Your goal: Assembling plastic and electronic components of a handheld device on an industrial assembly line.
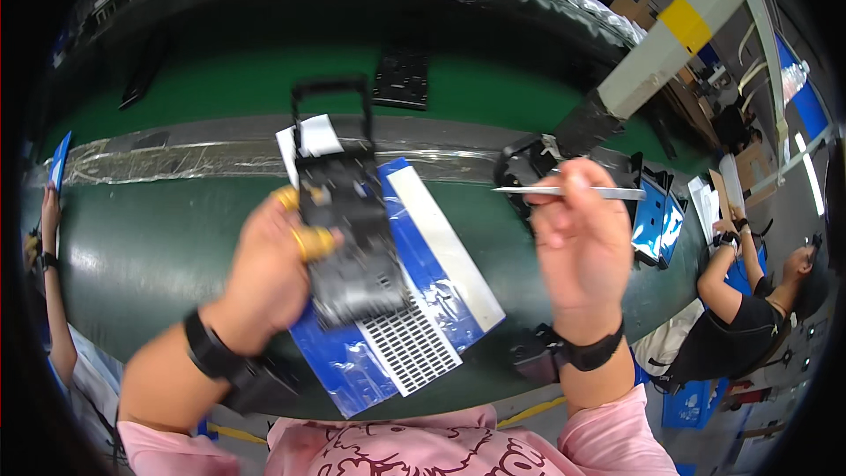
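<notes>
My left hand (269, 256), with yellow finger covers on its fingertips, grips a black plastic housing (352, 251) by its left edge. The housing is tilted, and an open rectangular frame sticks up from its far end. Between the fingers of my right hand (582, 256) is a pair of slim metal tweezers (621, 194), tips pointing left toward the housing but apart from it. Under the housing lies a blue sheet (339, 366) bearing a white label sheet with small dark rectangles (412, 348) and a plain white strip (449, 251). Part of these is hidden by the housing.
More black parts (533, 154) and blue-filmed parts (656, 216) lie to the right, near a grey post (648, 70). A black panel (402, 79) sits on the green surface beyond the taped ledge (449, 163). Co-workers are at right (736, 326) and left (53, 238).
</notes>
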Demonstrator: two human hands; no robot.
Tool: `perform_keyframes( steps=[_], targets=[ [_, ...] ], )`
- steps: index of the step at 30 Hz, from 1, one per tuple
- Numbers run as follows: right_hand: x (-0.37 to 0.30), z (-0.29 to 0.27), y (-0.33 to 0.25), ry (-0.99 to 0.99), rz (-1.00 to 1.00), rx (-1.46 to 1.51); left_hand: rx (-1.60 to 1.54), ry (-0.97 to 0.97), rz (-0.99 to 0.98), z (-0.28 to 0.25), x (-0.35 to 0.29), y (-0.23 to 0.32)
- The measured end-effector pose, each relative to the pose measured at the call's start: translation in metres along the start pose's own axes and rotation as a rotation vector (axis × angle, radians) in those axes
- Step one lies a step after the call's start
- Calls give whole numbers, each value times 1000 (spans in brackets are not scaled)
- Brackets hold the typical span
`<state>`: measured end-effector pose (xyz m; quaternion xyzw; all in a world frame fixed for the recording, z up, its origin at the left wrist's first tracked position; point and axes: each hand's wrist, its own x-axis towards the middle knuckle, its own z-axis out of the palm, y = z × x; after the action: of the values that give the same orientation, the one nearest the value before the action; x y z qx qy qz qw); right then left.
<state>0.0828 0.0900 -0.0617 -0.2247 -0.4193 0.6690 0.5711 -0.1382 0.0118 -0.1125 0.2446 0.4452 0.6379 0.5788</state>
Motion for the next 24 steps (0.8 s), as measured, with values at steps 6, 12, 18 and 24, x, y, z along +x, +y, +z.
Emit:
perform_keyframes(
  steps=[6, 12, 18, 24],
  targets=[
    [-3, 5, 37, -32, 158, -69, 458, 130, 218, -64, 138, 99],
    [15, -17, 53, -94, 311, -201, 1614, 215, 717, -6, 208, 86],
    [22, -21, 59, -262, 303, -316, 1807, 147, 215, 14, 243, 47],
    [20, -14, 60, -266, 333, -332, 1381, 350, 883, 12, 209, 83]
  ],
)
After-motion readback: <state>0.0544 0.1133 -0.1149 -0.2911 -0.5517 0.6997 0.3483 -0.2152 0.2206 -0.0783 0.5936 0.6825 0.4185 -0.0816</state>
